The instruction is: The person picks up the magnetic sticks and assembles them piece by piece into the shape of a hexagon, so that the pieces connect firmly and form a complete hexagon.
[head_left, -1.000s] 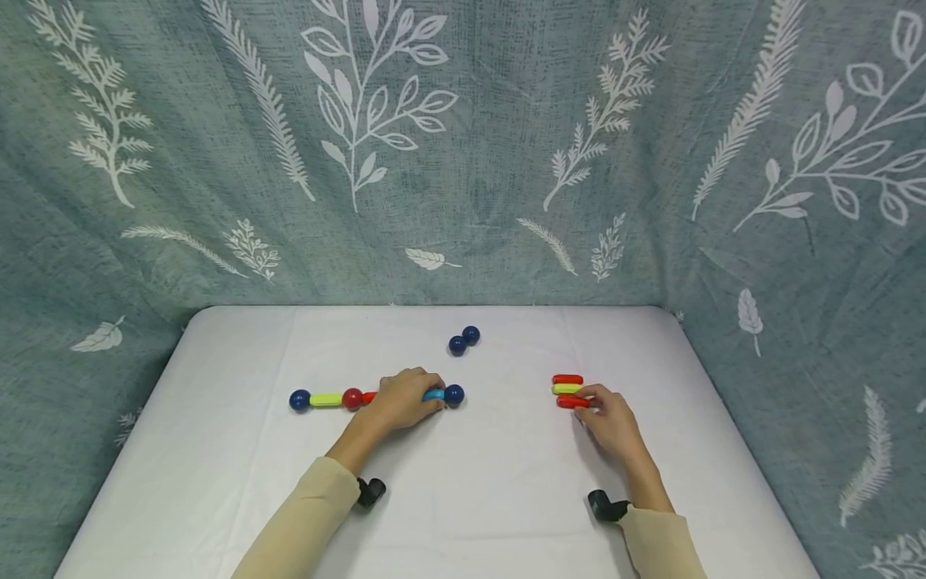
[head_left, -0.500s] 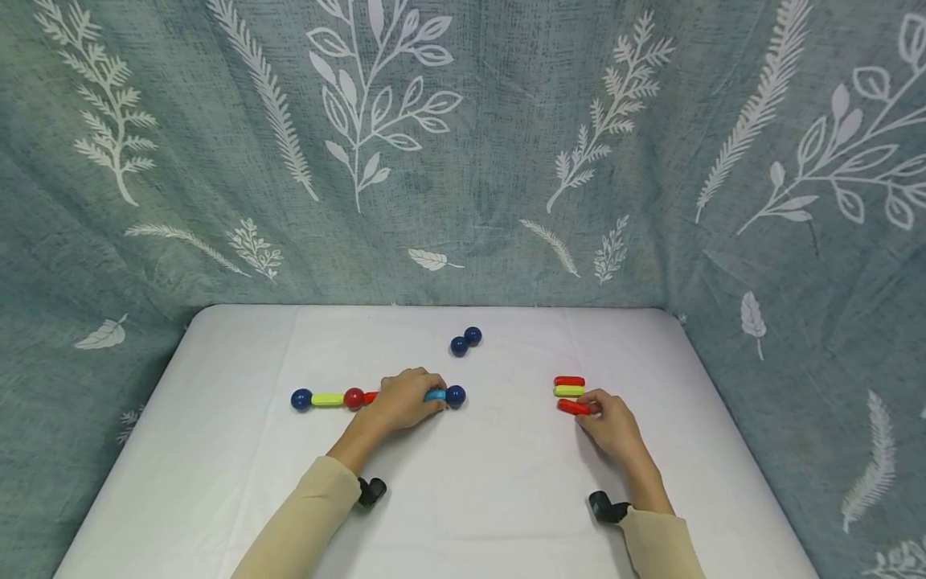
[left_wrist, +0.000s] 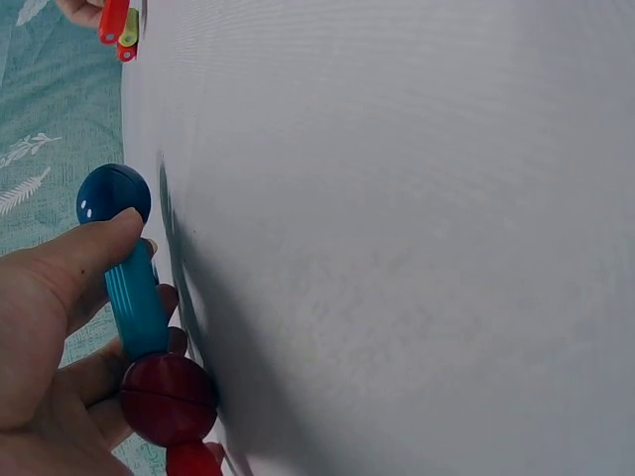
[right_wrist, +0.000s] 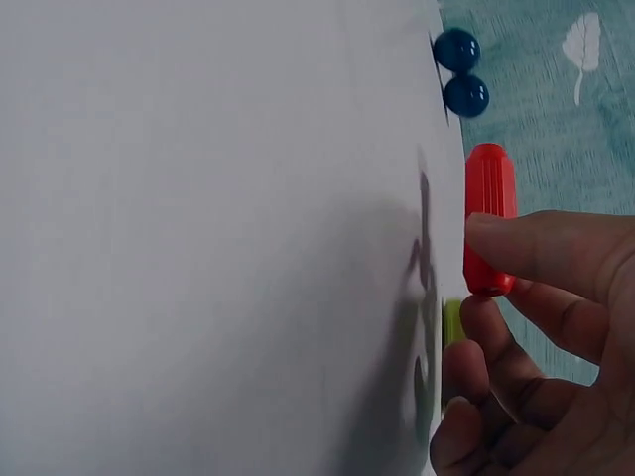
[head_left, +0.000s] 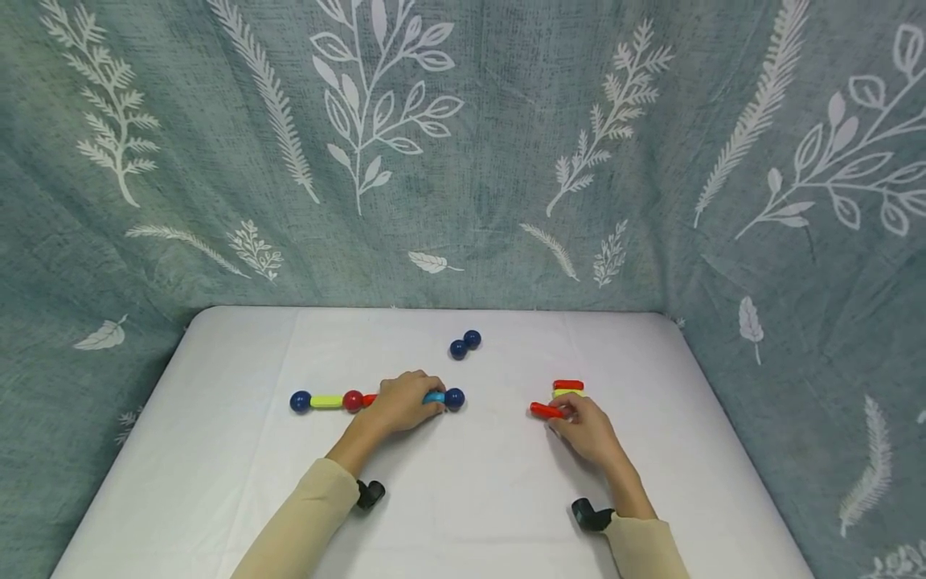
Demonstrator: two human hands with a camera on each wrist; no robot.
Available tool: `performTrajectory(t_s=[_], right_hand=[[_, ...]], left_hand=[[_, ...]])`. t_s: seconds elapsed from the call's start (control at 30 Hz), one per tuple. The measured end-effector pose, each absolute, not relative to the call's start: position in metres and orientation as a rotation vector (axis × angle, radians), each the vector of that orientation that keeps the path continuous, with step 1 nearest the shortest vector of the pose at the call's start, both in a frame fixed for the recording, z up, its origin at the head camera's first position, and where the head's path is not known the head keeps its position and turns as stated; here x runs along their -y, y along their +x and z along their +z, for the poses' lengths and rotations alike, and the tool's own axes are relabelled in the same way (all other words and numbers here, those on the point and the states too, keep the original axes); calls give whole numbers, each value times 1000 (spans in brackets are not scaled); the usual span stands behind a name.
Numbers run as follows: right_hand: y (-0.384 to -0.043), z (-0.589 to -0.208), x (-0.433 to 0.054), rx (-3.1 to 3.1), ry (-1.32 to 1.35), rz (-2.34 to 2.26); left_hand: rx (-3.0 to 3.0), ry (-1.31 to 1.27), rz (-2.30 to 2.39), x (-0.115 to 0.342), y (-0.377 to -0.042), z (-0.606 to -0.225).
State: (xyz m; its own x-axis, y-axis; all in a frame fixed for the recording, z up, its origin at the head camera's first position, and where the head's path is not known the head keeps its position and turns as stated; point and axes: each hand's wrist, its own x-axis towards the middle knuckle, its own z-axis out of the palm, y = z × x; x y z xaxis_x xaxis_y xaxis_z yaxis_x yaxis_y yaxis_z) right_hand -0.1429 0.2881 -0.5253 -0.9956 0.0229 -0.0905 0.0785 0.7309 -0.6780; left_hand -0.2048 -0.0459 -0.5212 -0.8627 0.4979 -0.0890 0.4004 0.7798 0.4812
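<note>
A row of coloured rods and balls lies across the table, with a dark blue ball point(head_left: 301, 402), a yellow rod point(head_left: 327, 401) and a red ball point(head_left: 353, 401) at its left. My left hand point(head_left: 405, 400) covers its middle and grips the light blue rod point(left_wrist: 139, 302) near the right end. That rod joins a dark blue ball point(left_wrist: 114, 193) to a second red ball point(left_wrist: 169, 399). On the right, my right hand point(head_left: 589, 430) pinches a red rod point(right_wrist: 489, 178) between thumb and fingers, held just above the cloth.
Two dark blue balls point(head_left: 465, 344) sit touching at the back of the white table point(head_left: 463, 498). Another red rod point(head_left: 567, 385) and a yellow rod point(head_left: 567, 393) lie side by side beyond my right hand. A leaf-patterned curtain point(head_left: 492, 161) hangs behind.
My right hand has drawn the red rod away from the other two rods and moved it left. The left hand and the row have stayed in place.
</note>
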Motion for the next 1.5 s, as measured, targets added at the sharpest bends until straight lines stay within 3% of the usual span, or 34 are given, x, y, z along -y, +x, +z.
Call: performTrajectory(t_s=[0.77,1.5], right_hand=[[-174,-532,-215,-2773,-148,-1191],[-184,-530,-198,-2786,-256,-1152]], left_hand=[[-2748,714,681,46,-203,-514],[-2753,702,671,46,-204,-515]])
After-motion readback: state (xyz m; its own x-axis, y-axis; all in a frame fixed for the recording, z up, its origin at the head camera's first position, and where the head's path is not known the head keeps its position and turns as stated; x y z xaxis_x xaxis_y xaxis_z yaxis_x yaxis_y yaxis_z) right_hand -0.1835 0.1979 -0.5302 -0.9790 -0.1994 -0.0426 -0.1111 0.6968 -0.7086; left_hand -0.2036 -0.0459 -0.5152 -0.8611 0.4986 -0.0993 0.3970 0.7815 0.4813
